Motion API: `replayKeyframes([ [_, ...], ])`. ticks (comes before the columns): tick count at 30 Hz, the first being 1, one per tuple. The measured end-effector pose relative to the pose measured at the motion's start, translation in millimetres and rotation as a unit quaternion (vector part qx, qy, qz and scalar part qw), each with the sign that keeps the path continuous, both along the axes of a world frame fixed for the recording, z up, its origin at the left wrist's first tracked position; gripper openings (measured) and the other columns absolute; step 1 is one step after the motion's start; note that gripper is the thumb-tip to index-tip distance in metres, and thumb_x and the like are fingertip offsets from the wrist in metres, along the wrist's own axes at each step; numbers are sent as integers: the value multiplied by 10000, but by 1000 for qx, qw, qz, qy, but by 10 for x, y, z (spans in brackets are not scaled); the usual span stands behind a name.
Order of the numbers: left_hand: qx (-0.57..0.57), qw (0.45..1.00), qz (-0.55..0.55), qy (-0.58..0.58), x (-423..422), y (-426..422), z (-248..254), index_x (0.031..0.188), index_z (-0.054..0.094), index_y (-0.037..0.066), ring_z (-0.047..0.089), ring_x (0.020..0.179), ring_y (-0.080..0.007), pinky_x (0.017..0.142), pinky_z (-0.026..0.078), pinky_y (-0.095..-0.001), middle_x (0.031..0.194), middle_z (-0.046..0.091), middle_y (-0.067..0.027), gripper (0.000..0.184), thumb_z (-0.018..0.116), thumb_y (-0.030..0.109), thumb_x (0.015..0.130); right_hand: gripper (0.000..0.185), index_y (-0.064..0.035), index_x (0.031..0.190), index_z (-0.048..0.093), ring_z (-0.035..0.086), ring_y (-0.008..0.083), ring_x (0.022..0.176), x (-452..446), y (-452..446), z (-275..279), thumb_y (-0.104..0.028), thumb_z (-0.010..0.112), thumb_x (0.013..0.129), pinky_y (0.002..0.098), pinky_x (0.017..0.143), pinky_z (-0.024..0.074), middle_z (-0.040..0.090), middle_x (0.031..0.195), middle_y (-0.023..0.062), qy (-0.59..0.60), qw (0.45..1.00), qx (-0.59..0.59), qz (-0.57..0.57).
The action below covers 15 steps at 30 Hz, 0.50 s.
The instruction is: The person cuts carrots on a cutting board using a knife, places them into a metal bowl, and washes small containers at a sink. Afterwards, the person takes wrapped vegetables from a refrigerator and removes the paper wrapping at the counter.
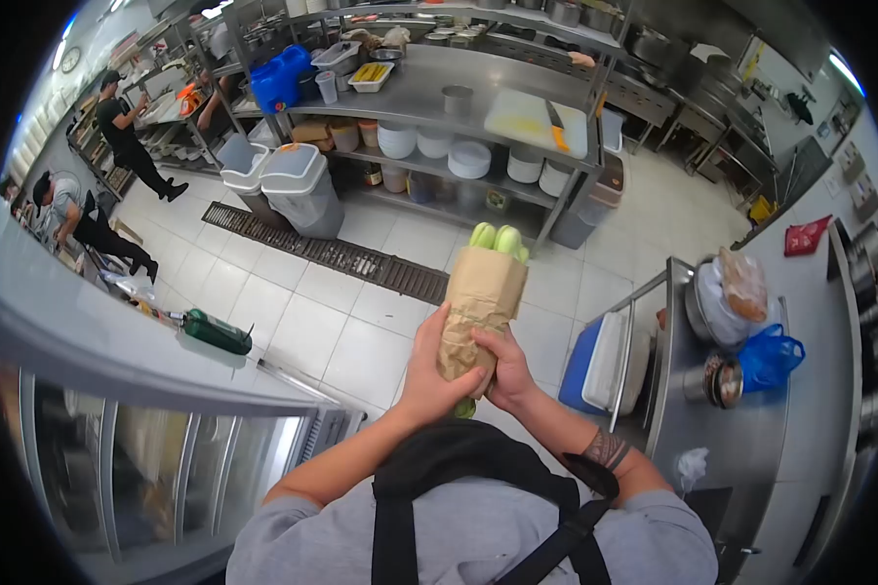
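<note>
Both hands are closed around a brown paper wrapping [486, 288] in front of my chest. Pale green, rounded vegetable ends [496, 237] stick out of its top, possibly cucumbers; I cannot tell the kind for certain. A bit of green [466, 407] also shows below the paper. My left hand [434, 375] grips the lower left side, thumb across the front. On the lower right side, my right hand [503, 366] presses with its thumb on the paper. The bundle tilts slightly, its top leaning away from me.
Ahead stands a steel table [415, 93] bearing a cutting board [537, 122] and an orange-handled knife [556, 125]. Lidded bins [302, 190] stand by a floor drain grate [327, 252]. At right is a steel counter [698, 414]; at left, a glass-front cabinet [146, 468]. Two people [127, 132] work far left.
</note>
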State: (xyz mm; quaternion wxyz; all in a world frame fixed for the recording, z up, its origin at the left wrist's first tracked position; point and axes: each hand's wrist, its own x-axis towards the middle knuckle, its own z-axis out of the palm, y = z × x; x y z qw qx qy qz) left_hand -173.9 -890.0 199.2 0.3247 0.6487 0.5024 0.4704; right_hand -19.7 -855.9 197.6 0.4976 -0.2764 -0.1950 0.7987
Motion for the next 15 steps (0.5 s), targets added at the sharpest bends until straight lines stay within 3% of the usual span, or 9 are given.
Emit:
replayKeyframes([
  [1,-2,1000,-2,1,-45,231,-105,1622,301,-3,493,1397,-350,1161,416,-441,1500,466,-241,1061,863,272,765,505,-51,1446,436,651,256,1204,-37,259,-90,-65,636,983,411,1016,566,613,1321,130,1,1000,-2,-2],
  [3,-58,990,5,-128,-118,753,-362,1621,302,6,503,1373,-361,1158,415,-451,1465,485,-242,1034,851,222,771,490,-52,1449,432,647,259,1217,-96,788,-216,-88,631,1003,420,1022,564,611,1332,133,-16,999,-4,30],
  [5,-65,984,-13,-167,-224,1320,-506,1628,299,15,550,1338,-312,1121,462,-428,1465,515,-205,1006,833,144,785,514,-53,1489,409,630,268,1253,-149,1314,-220,-148,629,1034,429,1042,546,596,1378,123,-60,998,-5,27],
  [8,-144,900,-24,-411,-341,2141,-535,1617,312,12,610,1280,-266,1072,517,-399,1459,557,-164,924,772,16,816,595,-47,1544,402,558,257,1334,-140,2076,-223,-274,649,1053,412,1039,517,557,1457,98,-122,991,19,43],
  [9,-153,898,-29,-412,-374,2395,-527,1617,312,12,610,1280,-266,1072,517,-399,1459,557,-164,924,772,16,816,595,-47,1544,402,558,257,1334,-81,2307,-272,-274,649,1053,412,1039,517,557,1457,98,-124,992,12,35],
  [11,-170,874,-26,-455,-457,2915,-460,1608,324,3,608,1280,-264,1078,512,-400,1448,562,-168,892,763,20,831,596,-43,1518,453,552,233,1318,120,2781,-384,-318,677,1039,370,1002,518,562,1438,103,-260,964,49,16],
  [12,-154,886,-16,-438,-504,3184,-523,1600,337,-2,611,1274,-264,1080,511,-397,1439,566,-167,876,761,22,834,590,-31,1478,493,595,208,1221,254,2993,-434,-327,711,1016,341,938,529,590,1373,102,-292,955,56,-1],
  [13,-158,888,-23,-431,-554,3422,-507,1600,337,-2,611,1274,-264,1080,511,-397,1439,566,-167,876,761,22,834,590,-31,1478,493,595,208,1221,418,3203,-494,-327,711,1016,341,938,529,590,1373,102,-287,956,53,-10],
  [15,-127,896,5,-425,-626,3937,-510,1597,344,-5,613,1269,-265,1082,508,-394,1429,572,-163,868,761,26,836,551,-26,1405,549,624,189,1129,786,3667,-590,-320,748,983,344,894,544,614,1292,99,-404,912,71,10],
])
